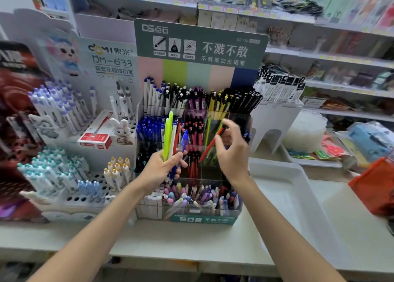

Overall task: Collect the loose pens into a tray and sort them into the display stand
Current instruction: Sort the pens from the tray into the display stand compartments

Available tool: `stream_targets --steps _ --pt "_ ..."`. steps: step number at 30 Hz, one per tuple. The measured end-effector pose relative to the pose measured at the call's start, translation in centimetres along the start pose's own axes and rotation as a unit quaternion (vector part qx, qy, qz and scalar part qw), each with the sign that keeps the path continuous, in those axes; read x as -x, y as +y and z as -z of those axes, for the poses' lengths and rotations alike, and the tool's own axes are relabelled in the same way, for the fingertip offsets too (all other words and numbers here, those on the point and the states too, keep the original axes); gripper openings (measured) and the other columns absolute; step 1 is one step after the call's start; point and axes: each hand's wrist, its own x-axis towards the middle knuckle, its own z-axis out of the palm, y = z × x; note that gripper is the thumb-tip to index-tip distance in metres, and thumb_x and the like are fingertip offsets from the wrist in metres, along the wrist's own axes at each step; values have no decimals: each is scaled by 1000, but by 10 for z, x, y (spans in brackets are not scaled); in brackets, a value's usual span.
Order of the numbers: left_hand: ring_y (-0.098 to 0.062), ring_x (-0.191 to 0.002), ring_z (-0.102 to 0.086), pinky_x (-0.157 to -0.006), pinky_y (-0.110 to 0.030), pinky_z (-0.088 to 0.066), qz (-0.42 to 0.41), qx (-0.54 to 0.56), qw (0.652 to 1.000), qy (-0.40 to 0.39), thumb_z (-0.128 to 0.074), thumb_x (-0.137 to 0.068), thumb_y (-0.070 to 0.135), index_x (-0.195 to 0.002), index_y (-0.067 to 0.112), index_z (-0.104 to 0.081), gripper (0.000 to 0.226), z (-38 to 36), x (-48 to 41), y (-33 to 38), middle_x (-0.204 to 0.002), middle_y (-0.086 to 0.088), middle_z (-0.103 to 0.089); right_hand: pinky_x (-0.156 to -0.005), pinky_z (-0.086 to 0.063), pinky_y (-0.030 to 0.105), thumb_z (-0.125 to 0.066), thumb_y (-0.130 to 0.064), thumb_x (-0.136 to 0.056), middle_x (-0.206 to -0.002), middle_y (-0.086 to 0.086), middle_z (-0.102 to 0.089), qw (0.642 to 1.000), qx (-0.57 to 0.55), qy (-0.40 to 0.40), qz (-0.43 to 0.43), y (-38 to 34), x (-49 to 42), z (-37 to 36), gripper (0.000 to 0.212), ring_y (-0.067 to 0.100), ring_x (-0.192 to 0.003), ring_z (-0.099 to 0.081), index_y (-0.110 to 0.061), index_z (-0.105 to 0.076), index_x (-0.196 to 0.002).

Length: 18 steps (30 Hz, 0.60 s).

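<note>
Slant decides the coming move: the red pen (210, 146) runs from the right hand (233, 151) down and to the left. Its lower end sits at the middle row of the display stand (204, 218), by a divider next to the red-pen cell; which cell it enters I cannot tell. The right fingers (218, 141) pinch its upper end, wrist raised. The left hand (164, 168), just beside, curls its fingers round an upright bundle of pens (169, 136). The white tray (298, 196) lies on the table (191, 239) to the right.
</note>
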Motion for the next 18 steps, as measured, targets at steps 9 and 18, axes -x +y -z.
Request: stream_targets --steps 9,18 --pt "-12 -69 -64 -62 -25 -55 -6 -7 1000 -12 -63 -85 36 -109 10 -68 35 1 4 0 -92 -9 -76 -73 -56 36 -59 -9 -96 -111 6 -62 979 113 -171 17 23 60 -32 38 15 -79 -61 -7 -59 -134" --pt "-11 -64 -68 -58 -26 -57 -25 -9 999 -33 -56 -98 26 -97 12 -66 17 -37 -7 11 -68 4 -70 -78 -53 18 -67 -11 -92 -92 -8 -64 987 -75 -123 -72 -29 -4 -10 39 6 -85 -63 -16 -57 -129"
